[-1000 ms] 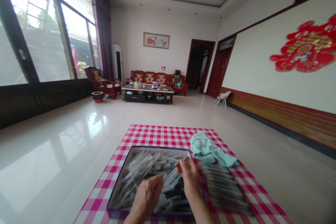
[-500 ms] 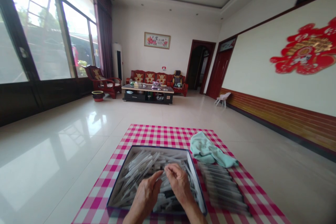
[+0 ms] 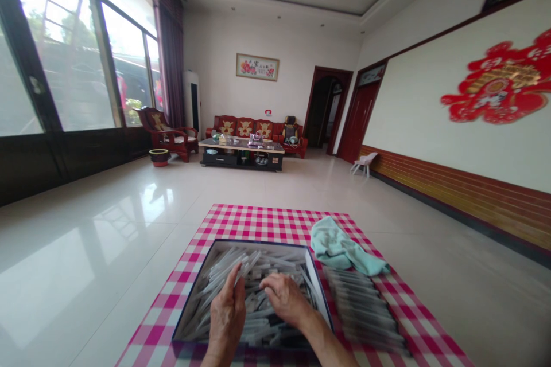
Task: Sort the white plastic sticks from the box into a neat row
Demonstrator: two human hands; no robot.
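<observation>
A shallow dark-edged box (image 3: 321,292) holds many translucent plastic tubes, like pen barrels, with small pale and dark pieces among them. My left hand (image 3: 227,307) is over the box's left-middle part, index finger and thumb pressed close together and pointing up. Tubes lie right behind its fingertips, so whatever it holds cannot be made out. Over the middle of the box, my right hand (image 3: 286,298) has its fingers curled toward the left, tips drawn together just above the small pieces. Anything in that pinch is too small to name.
Right of the box lies a row of slim tubes with dark ends, pen-like and blurred (image 3: 365,309). A mint-green cloth (image 3: 344,246) rests behind the row. A pink-and-white checked cloth (image 3: 167,309) covers the table. Farther off are a low coffee table (image 3: 241,155) and a small chair (image 3: 365,163).
My hands were close together at the fingertips and have parted. The left has moved left and turned more upright; the right has shifted slightly left and lower, fingers curled over the pieces.
</observation>
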